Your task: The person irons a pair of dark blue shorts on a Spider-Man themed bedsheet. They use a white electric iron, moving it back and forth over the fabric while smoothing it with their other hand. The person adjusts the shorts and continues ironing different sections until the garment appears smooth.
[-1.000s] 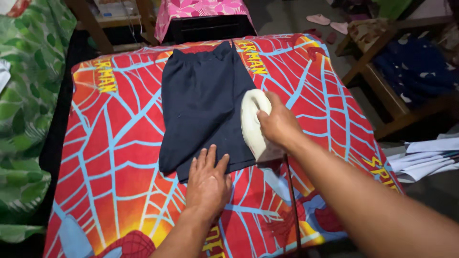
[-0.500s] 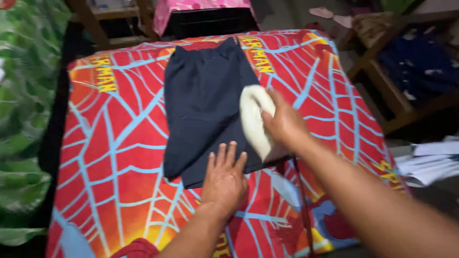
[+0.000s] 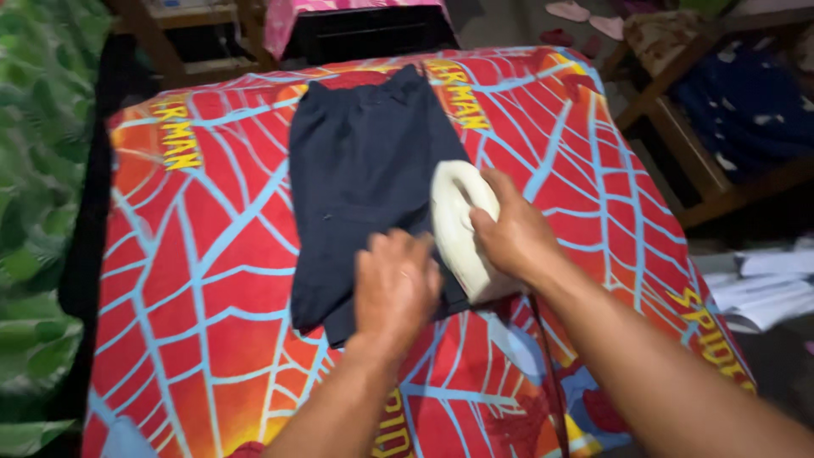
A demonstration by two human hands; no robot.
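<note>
Cloth (image 3: pixel 212 254), red with a pale blue web pattern, covers the whole work surface as padding. On it lie dark navy shorts (image 3: pixel 360 170), spread flat with the waistband at the far end. The right hand (image 3: pixel 509 233) is clamped around the handle of a cream iron (image 3: pixel 458 225), which stands on the shorts' right edge, its cord (image 3: pixel 543 356) trailing back toward the person. The left hand (image 3: pixel 394 288) presses on the near hem, seemingly to keep the fabric taut; it is blurred, so I cannot tell whether its fingers pinch or lie flat. The iron's soleplate is hidden. Folded white clothes (image 3: pixel 763 288) are cut off at the right.
</note>
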